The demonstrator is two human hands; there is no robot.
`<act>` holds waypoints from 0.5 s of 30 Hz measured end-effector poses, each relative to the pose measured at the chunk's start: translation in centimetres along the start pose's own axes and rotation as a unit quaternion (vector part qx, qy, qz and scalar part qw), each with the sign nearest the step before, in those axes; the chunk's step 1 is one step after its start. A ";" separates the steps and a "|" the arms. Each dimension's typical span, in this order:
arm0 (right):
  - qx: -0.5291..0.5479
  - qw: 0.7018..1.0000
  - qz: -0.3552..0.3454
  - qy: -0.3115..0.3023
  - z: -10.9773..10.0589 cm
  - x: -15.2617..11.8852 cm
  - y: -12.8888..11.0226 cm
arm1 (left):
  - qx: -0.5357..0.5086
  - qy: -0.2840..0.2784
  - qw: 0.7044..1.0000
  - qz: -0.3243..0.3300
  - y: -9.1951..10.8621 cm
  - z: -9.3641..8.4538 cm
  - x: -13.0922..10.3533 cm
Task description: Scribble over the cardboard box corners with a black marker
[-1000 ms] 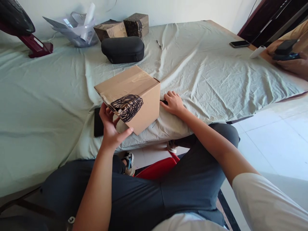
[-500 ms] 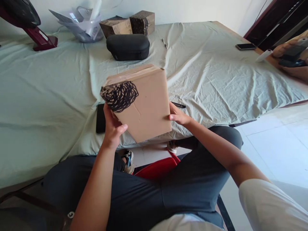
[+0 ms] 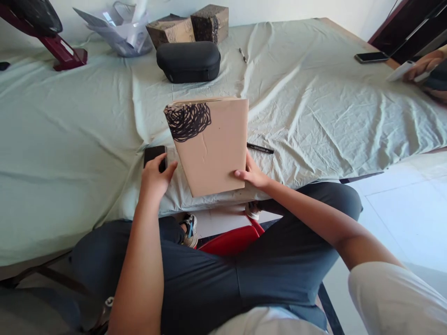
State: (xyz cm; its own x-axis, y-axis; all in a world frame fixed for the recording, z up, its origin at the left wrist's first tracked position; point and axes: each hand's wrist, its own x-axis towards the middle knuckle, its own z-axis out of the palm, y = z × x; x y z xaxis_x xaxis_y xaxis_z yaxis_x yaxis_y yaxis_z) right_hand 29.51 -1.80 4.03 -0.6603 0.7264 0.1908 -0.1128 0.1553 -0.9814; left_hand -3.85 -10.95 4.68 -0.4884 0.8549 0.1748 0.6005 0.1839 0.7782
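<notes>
A cardboard box [image 3: 216,149] with a black scribble on its upper left corner is held up over the table's front edge. My right hand [image 3: 254,173] grips its lower right side, thumb on the front face and the other fingers mostly hidden behind. Left of the box, my left hand [image 3: 156,177] is apart from it, fingers and thumb spread, over the lower part of a black phone [image 3: 151,153] lying on the cloth. Whether it touches the phone I cannot tell. A black marker [image 3: 260,148] lies just right of the box.
Behind on the cloth-covered table [image 3: 300,107] stand a black case [image 3: 188,63], two patterned boxes [image 3: 210,24], a clear basket [image 3: 131,39] and a dark red stand [image 3: 68,55]. A pen [image 3: 243,56] and another phone [image 3: 371,57] lie farther right, near another person's hands [image 3: 426,67].
My left hand has let go of the box and moved slightly left, its fingers now apart. The box has turned more upright in my right hand. The other person's hands have shifted.
</notes>
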 end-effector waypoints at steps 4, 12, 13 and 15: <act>0.015 1.000 0.003 0.001 0.1 -0.1 0.4 | 0.089 0.082 0.989 -0.087 -1.6 -0.5 1.2; 0.016 1.000 -0.003 0.012 0.4 -0.1 0.1 | 0.102 0.085 0.981 -0.142 -0.4 -2.4 3.1; 0.016 1.000 -0.003 0.010 0.5 -0.1 -0.1 | 0.096 0.095 0.980 -0.146 -0.2 -2.4 3.2; 0.012 1.000 -0.001 0.009 0.5 -0.1 -0.3 | 0.082 0.117 0.978 -0.155 -0.1 -2.2 3.3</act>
State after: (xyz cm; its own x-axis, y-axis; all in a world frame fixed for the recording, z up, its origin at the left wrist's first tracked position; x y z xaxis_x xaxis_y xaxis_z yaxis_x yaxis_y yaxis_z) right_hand 29.24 -2.29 4.26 -0.6470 0.7379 0.1922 -0.1318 0.1401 -0.9813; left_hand -6.95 -9.21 6.50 -0.7825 0.6155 0.0940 0.4852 0.5082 0.7115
